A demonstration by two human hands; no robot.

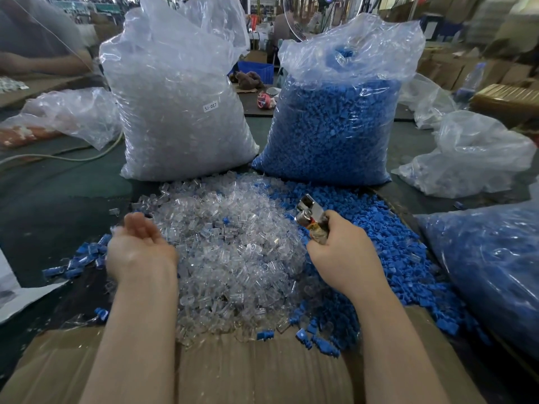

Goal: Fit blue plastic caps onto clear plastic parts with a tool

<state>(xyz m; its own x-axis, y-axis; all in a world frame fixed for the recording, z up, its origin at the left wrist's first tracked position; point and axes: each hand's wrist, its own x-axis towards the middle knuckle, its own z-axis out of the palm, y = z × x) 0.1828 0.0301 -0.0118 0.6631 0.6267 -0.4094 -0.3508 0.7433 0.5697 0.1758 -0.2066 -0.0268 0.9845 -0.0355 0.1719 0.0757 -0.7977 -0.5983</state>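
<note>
Flattened cardboard (262, 371) covers the nearest part of the work surface, apparently laid there as a mat so loose pieces stay gathered within reach. On it, straight ahead of the forearms, lies a heap of clear plastic parts (233, 258), and touching its right edge a spread of blue plastic caps (388, 252); the two stocks sit side by side, probably so each hand can draw from its own pile. The left hand (140, 246) hovers at the left edge of the clear heap, palm turned up and fingers relaxed and loosely cupped, holding nothing that can be made out, though it is blurred; it looks ready to scoop or receive a part. The right hand (341, 252) has its fingers curled tightly round the handles of a metal tool (310, 217), whose shiny head points up and away over the seam between the two piles, close to both materials. A scatter of blue pieces (84, 258) lies just left of the left wrist; whether these are finished assemblies cannot be told. Farther back stand two tall bags, upright and open-topped for refilling: a clear-parts bag (180, 112) labelled SJ-017 and a blue-caps bag (335, 126). Beyond them the workshop is blurred.
</note>
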